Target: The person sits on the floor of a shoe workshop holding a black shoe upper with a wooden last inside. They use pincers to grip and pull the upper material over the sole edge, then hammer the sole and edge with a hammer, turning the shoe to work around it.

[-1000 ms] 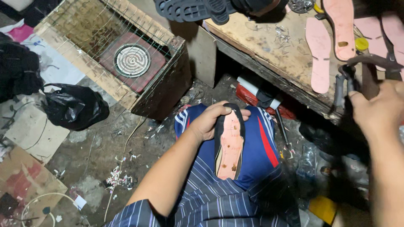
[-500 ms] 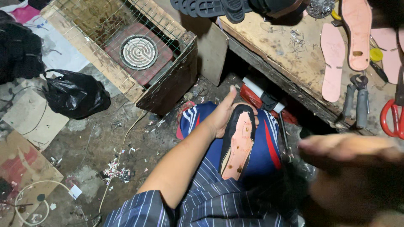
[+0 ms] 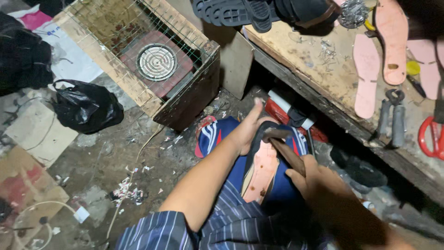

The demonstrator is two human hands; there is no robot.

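Note:
A sandal [image 3: 262,172] with a pink insole and a dark strap rests on my knee, which is covered in blue cloth. My left hand [image 3: 247,128] lies flat against the sandal's left side and steadies it. My right hand [image 3: 318,183] grips the wooden handle of a small hammer [image 3: 283,147], whose head sits on the strap at the sandal's upper end.
The wooden workbench [image 3: 319,69] at right carries pink insoles [image 3: 366,76], pliers [image 3: 391,118] and red-handled scissors [image 3: 430,138]. Black soles [image 3: 240,13] lie at its far end. A wire-covered wooden box with an electric coil heater [image 3: 156,62] stands at upper left, a black plastic bag [image 3: 88,106] beside it.
My right hand left the pliers on the bench, swept down and now holds a hammer on the sandal. My left hand shifted from gripping the sandal to pressing flat beside it.

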